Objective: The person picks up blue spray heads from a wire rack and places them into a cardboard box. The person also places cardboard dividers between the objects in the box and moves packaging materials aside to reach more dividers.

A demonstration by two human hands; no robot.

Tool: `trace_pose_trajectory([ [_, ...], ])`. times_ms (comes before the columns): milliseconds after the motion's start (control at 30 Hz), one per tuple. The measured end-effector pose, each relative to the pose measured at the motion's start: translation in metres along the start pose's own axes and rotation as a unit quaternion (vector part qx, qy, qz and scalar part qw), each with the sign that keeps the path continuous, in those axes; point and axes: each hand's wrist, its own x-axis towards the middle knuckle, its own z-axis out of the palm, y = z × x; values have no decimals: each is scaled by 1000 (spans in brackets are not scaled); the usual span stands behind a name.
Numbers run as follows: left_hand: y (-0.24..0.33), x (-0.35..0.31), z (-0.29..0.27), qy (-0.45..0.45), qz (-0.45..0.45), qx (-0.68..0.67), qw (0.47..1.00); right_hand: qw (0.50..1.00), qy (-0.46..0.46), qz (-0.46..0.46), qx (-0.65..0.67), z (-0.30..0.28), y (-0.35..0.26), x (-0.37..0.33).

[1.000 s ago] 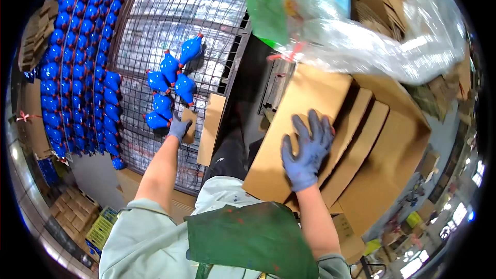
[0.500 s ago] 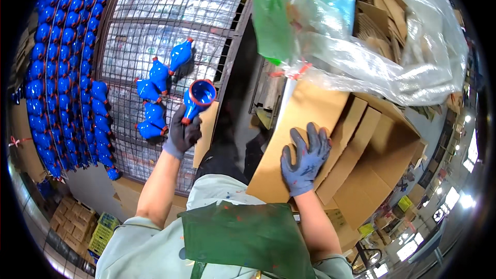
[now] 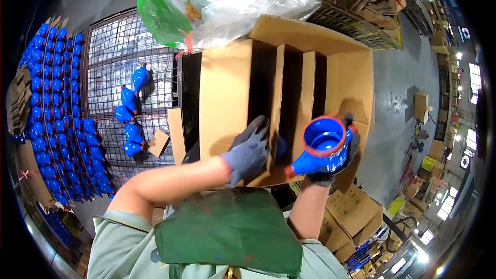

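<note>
A glossy blue metal fitting (image 3: 324,147), hollow, with a wide red-rimmed mouth and a narrower red-tipped end, is in my right hand (image 3: 353,147). I hold it above the right side of an open cardboard box (image 3: 356,67), its mouth facing up. Upright cardboard dividers (image 3: 307,85) split the box into long slots. My gloved left hand (image 3: 249,151) reaches into the box, fingers bent against the near part of a divider (image 3: 279,80); some fingertips are hidden. Down in the slot beside that divider a blue piece (image 3: 281,148) shows in part.
Several like fittings (image 3: 133,133) lie on a wire-grid table (image 3: 98,77) at the left, near a small cardboard piece (image 3: 158,142). Rows of blue fittings (image 3: 51,103) are stacked beyond. Plastic sheeting (image 3: 263,2) drapes behind the box. Folded cartons (image 3: 351,206) lie at the lower right.
The fitting has passed from my left hand to my right hand. My left hand has moved from the grid table to the box's dividers. The view has swung toward the box.
</note>
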Motion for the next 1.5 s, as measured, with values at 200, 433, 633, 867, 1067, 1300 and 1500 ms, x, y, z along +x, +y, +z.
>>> trace_pose_trajectory([
  [200, 13, 82, 108, -108, -139, -34, 984, 966, 51, -86, -240, 46, 18, 22],
  [433, 16, 65, 149, -248, -130, -92, 956, 713, -97, -52, -692, 48, 125, 50],
  [633, 34, -2, 52, -34, 60, 14, 998, 585, -162, 110, -787, -16, 220, 48],
  [867, -128, -146, 59, 467, -212, -335, 790, 960, 56, 211, -178, 44, 184, 46],
  [1067, -352, -219, 259, 244, -713, -290, 590, 672, -120, -2, -731, 115, 170, 11],
  [1300, -411, -263, 332, 250, -679, -417, 549, 647, -134, -17, -751, 123, 180, 14],
  [1500, -264, -232, 192, 277, -285, -915, 66, 680, -99, -33, -726, 118, 167, 14],
])
